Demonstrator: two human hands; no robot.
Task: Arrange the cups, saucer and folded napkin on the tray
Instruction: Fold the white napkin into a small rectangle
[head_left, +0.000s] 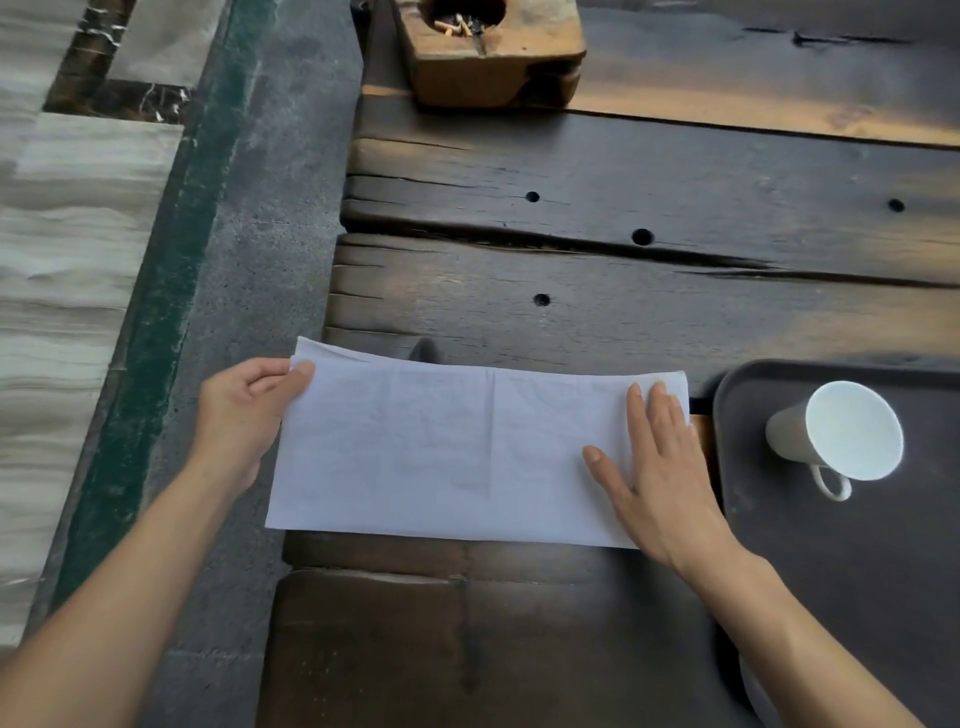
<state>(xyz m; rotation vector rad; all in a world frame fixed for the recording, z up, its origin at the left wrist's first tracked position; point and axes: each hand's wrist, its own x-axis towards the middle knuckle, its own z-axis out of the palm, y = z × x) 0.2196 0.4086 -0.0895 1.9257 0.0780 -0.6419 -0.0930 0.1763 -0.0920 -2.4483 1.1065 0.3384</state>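
Observation:
A white napkin (441, 447), folded into a long strip, lies on the dark wooden table (623, 312), its left end hanging past the table edge. My left hand (244, 415) pinches the napkin's far left corner between thumb and fingers. My right hand (660, 478) rests flat, fingers spread, on the napkin's right end. To the right sits a dark tray (831, 597) with one white cup (836, 434) standing on it, handle toward me. A pale rounded edge (756, 696) shows under my right forearm; I cannot tell what it is.
A wooden block ashtray (493, 57) with cigarette butts stands at the table's far edge. Left of the table runs grey stone floor (260, 260) with a green strip and pale marble tiles. The tabletop has cracks and small holes.

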